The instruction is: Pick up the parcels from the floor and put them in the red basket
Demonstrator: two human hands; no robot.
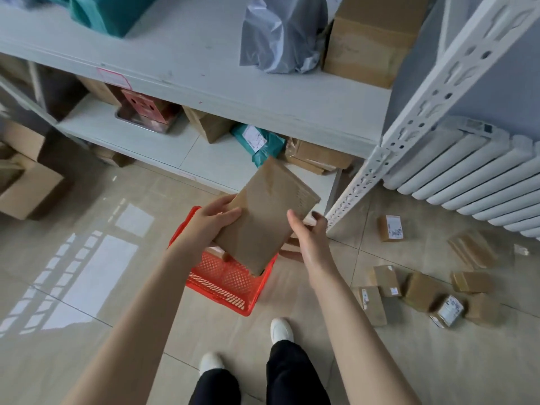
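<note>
I hold a flat brown cardboard parcel (266,217) tilted in the air above the red basket (225,283), which stands on the tiled floor in front of my feet. My left hand (210,223) grips the parcel's left edge. My right hand (306,232) holds its right edge, fingers under it. A small brown parcel (219,252) shows inside the basket, mostly hidden by the held one. Several brown parcels lie on the floor to the right, among them one with a white label (390,228) and a cluster (423,293).
A white metal shelf unit (204,68) holds boxes and bags right behind the basket, its perforated post (377,168) beside my right hand. A white radiator (473,176) lines the right wall. Open cardboard boxes (26,176) stand at the left. My white shoes (280,330) are below.
</note>
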